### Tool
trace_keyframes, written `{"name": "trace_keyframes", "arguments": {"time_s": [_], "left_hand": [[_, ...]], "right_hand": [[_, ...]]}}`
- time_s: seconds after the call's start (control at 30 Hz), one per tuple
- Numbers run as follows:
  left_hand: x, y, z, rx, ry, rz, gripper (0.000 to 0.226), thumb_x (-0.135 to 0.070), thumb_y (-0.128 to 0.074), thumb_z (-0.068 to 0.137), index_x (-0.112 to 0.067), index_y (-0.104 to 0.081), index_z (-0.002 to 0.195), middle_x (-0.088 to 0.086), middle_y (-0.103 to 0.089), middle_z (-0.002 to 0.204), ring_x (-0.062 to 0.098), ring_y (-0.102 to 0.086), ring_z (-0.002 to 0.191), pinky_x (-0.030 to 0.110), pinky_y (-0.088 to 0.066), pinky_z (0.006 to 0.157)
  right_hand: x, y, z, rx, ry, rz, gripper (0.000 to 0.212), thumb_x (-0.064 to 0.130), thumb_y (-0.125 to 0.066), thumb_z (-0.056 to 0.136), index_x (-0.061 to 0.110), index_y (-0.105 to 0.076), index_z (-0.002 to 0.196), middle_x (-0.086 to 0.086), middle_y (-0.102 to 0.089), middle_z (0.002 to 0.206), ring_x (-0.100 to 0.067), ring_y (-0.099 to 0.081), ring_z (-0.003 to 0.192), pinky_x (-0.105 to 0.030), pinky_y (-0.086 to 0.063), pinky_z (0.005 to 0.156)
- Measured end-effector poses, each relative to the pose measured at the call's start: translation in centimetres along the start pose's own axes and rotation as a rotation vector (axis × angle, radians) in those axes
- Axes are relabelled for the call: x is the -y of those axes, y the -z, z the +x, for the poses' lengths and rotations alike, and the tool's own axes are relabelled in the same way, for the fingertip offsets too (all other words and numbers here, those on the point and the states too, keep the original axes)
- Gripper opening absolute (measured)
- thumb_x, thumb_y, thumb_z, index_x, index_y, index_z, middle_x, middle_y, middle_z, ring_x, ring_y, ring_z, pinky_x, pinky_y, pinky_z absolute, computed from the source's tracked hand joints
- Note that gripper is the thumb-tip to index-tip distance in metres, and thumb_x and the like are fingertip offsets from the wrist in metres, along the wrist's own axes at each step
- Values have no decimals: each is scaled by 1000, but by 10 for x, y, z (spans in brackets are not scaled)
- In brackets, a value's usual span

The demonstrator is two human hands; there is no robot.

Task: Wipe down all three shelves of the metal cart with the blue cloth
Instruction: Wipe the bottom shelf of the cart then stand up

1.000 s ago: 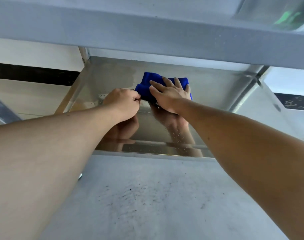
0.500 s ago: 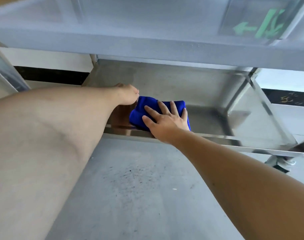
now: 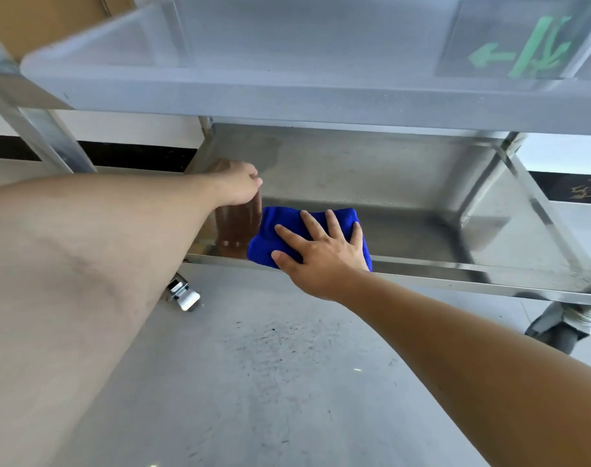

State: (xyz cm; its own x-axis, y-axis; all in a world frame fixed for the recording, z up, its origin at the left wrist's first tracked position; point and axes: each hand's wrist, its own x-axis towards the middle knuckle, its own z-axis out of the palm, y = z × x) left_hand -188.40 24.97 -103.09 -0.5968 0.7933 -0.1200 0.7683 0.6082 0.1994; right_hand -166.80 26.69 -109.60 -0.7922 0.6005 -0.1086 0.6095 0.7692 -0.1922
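The folded blue cloth [image 3: 270,237] lies on the bottom shelf [image 3: 405,237] of the metal cart, at its front lip. My right hand [image 3: 321,251] lies flat on the cloth with fingers spread, pressing it down. My left hand [image 3: 238,187] is a loose fist resting on the shelf just left of and behind the cloth, apart from it; its reflection shows in the steel. The middle shelf [image 3: 287,96] spans the frame above both hands.
Cart posts rise at the left [image 3: 48,136] and right [image 3: 536,203]. Casters sit at the front left [image 3: 182,294] and front right [image 3: 563,328]. Grey concrete floor [image 3: 270,382] lies below. A green exit sign reflects in the middle shelf [image 3: 523,45].
My right hand has dragged the cloth from the back of the bottom shelf to its front lip. The left hand stayed further back, and the view has pulled away and tilted up.
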Motion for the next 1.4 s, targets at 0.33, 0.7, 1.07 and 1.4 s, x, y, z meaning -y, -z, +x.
{"name": "trace_keyframes", "arguments": {"time_s": [0.33, 0.7, 1.07, 1.4], "left_hand": [[93, 17, -10, -29, 170, -10, 31, -34, -44, 98, -19, -61, 120, 10, -59, 130, 31, -55, 114, 33, -43, 88], [92, 8, -1, -148, 141, -159, 39, -35, -43, 99, -22, -52, 134, 6, -56, 135, 28, -52, 121, 36, -43, 96], [83, -15, 1, -448, -33, -261, 32, -20, -49, 94, -13, -61, 122, 11, -62, 120, 29, -54, 110, 46, -49, 90], [77, -35, -1, -398, -101, 5, 30, -41, -43, 94, -17, -63, 98, 2, -60, 93, 20, -55, 88, 40, -45, 83]], "right_hand": [[65, -10, 40, -4, 110, -35, 63, 78, -4, 90, 58, -2, 150, 4, 2, 169, -37, 13, 151, -72, 12, 111], [118, -9, 116, -54, 105, -25, 61, 76, -14, 92, 57, -16, 150, 4, -9, 168, -34, 5, 152, -69, 7, 112], [88, 4, 202, -91, -12, -17, 55, 69, -16, 97, 57, -14, 151, 9, -8, 167, -29, 6, 153, -66, 3, 116], [77, 14, 265, -133, -54, -19, 57, 68, -18, 98, 52, -16, 153, 8, -13, 167, -30, 5, 153, -65, 1, 116]]}}
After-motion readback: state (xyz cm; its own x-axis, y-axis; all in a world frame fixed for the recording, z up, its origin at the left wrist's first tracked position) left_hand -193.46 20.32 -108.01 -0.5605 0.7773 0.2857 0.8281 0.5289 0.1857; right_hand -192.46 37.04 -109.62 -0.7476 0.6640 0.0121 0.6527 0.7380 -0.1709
